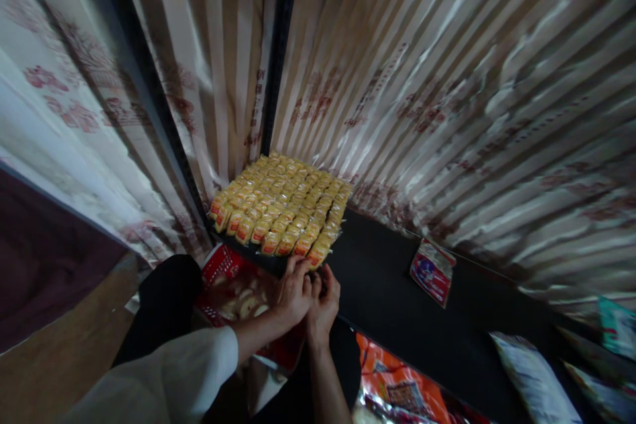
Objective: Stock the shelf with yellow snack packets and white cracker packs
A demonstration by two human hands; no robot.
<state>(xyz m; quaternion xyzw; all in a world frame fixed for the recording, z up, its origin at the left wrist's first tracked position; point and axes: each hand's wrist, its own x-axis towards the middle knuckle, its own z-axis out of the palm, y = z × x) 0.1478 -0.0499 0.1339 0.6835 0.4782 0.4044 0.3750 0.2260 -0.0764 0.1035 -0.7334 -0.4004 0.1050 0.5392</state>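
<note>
A tight block of several small yellow and red snack packets point(281, 205) lies on a black shelf point(387, 291). My left hand point(294, 293) and my right hand point(324, 298) meet at the near edge of the block. Both have curled fingers touching the nearest packets. Whether either hand actually grips a packet is hidden by the fingers. My left arm wears a white sleeve point(169, 377). My right forearm is bare.
Hanging rows of pale, striped packaged goods point(447, 93) fill the wall behind the shelf. A single red and blue packet point(432, 271) lies on the shelf to the right. A red bag point(233, 288) sits below my hands, orange packets point(397, 391) lower right.
</note>
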